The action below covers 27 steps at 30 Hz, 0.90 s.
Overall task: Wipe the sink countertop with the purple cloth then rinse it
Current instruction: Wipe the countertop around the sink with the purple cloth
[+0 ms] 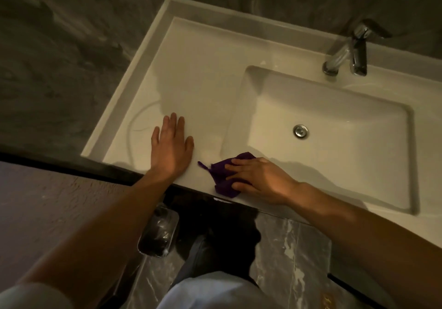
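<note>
The purple cloth [221, 174] lies crumpled on the white sink countertop [191, 74], close to its front edge and just left of the basin's near corner. My right hand [259, 181] presses flat on the cloth, fingers pointing left and covering its right part. Flat on the bare countertop, a short way left of the cloth, rests my left hand [171, 144], fingers spread, holding nothing. The rectangular basin [334, 126] with its metal drain [301, 131] takes up the right side. A chrome faucet [346, 52] stands at the back, its spout over the basin.
Grey marbled wall runs behind and to the left of the counter. A raised rim borders the counter's left and back edges. Below the front edge are a dark tiled floor, a dark plastic-wrapped object [159, 233] and my leg and shoe [203, 249].
</note>
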Each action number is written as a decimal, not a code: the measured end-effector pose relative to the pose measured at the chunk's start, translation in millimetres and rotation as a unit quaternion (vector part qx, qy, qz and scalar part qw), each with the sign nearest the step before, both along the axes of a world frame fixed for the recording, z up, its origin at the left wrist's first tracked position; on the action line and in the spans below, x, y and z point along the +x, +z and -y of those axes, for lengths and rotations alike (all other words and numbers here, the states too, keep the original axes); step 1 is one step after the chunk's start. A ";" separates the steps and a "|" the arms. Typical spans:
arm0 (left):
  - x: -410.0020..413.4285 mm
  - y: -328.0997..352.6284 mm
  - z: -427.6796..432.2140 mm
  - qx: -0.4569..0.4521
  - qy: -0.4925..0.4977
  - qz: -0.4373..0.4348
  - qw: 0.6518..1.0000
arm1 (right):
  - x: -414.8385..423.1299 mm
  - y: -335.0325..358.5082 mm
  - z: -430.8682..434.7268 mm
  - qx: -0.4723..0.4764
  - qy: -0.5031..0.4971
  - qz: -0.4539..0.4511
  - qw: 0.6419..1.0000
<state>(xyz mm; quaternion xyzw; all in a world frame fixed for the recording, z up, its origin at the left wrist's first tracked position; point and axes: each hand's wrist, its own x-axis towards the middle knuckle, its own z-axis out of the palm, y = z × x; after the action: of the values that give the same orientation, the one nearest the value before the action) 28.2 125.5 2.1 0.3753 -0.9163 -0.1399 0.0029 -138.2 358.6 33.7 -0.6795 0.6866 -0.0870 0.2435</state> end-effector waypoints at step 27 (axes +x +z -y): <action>-0.8 -11.6 -0.7 -0.027 -0.015 0.017 0.999 | 125.6 -32.2 22.7 0.027 -0.518 -0.146 0.842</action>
<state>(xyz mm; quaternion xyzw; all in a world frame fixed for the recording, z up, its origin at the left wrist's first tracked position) 27.4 126.2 -9.5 0.3634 -0.9252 -0.1089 -0.0042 -12.6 335.8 1.5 -0.2226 0.9683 -0.0819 0.0778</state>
